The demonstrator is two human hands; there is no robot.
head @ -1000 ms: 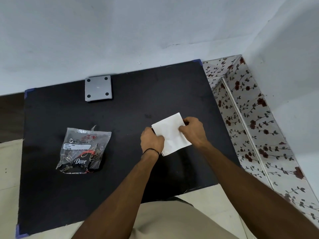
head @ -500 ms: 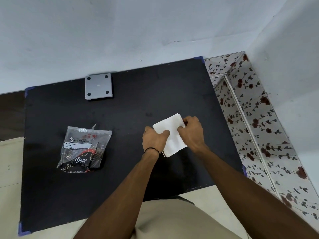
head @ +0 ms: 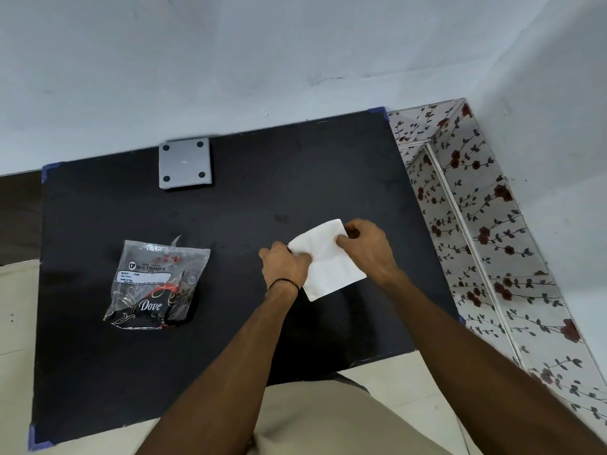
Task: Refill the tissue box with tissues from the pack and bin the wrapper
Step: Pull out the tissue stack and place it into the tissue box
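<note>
A white stack of tissues (head: 330,264) lies flat on the black table (head: 230,224), right of centre. My left hand (head: 285,265) grips its left edge, thumb over the top. My right hand (head: 368,246) pinches its far right corner. The clear plastic wrapper (head: 157,284), printed "Dove", lies crumpled on the table's left half, away from both hands. A grey square box (head: 184,163) with black round feet showing rests at the table's far edge; whether it is the tissue box I cannot tell.
A pale wall runs along the table's far edge. To the right stands a white surface with a red flower print (head: 476,224). My lap in beige fabric (head: 328,418) is at the table's near edge.
Both hands stay on the tissue stack. My left thumb has slid further over its top, and the stack has shifted slightly under the hands. The wrapper has not moved.
</note>
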